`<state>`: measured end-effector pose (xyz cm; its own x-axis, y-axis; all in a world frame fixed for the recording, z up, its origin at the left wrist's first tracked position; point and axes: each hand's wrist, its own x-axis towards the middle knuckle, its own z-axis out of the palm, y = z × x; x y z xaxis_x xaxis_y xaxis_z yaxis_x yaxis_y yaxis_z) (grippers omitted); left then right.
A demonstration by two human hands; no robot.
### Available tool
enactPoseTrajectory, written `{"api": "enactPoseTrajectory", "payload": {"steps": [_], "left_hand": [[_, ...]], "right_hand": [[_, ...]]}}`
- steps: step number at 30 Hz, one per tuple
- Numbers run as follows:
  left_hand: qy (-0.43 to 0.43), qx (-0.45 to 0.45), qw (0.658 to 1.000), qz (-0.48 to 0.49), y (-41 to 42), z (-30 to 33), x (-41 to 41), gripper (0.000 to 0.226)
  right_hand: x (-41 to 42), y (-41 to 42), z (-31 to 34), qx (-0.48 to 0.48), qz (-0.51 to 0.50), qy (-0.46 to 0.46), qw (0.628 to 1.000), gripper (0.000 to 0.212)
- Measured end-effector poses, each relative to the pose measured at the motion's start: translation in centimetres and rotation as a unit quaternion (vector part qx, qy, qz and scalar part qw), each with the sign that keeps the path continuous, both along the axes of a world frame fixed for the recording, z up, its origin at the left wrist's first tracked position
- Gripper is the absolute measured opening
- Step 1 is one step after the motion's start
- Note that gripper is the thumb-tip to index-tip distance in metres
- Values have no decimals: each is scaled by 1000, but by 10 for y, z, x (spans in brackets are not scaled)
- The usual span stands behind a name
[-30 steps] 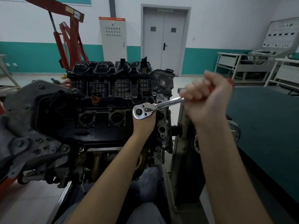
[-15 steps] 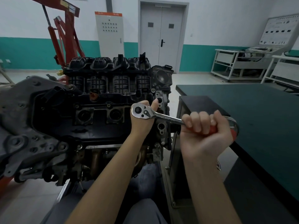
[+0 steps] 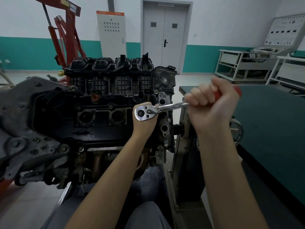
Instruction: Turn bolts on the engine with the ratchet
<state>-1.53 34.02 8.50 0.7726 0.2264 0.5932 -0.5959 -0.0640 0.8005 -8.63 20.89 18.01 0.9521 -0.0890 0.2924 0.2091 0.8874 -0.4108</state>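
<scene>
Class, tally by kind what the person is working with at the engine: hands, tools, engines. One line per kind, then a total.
Hands: 2, left hand under the wrench head, right hand gripping its red handle
Ratchet wrench: 1
Engine: 1
Total: 4

The engine (image 3: 102, 113) sits left of the workbench (image 3: 272, 121), crane (image 3: 66, 38) behind it.

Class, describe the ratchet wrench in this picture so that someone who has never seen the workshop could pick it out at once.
Find the big black engine mounted in the middle of the room, beside the dark green table. At the engine's right end, the right hand grips a red handle and the left hand sits behind a round head. That is the ratchet wrench: the only bright, polished chrome tool against the dull black castings.
</scene>
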Motion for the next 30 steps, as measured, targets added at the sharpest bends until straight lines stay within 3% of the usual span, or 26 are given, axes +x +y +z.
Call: {"api": "enactPoseTrajectory", "payload": {"steps": [4, 7, 17, 22, 25, 30], "left_hand": [[1, -13, 1000, 19, -2, 1, -4, 56], [6, -12, 1000, 5, -3, 2, -2, 59], [41, 1, 999, 6, -5, 2, -4, 56], [39, -5, 999, 5, -1, 2, -4, 43], [26, -7, 1000, 11, 0, 2, -4, 49], [28, 6, 1000, 5, -2, 3, -3, 56]], "right_hand": [[-33, 14, -46, 105, -66, -3, 992, 34], [-38, 18, -53, 116, -77, -6, 990, 37], [21, -2, 36, -111, 58, 20, 992, 35], [-4, 1, -5, 20, -14, 7, 1000, 39], [-30, 11, -41, 105, -56, 3, 993, 41], [-32, 11, -44, 100, -63, -5, 993, 38]]}}
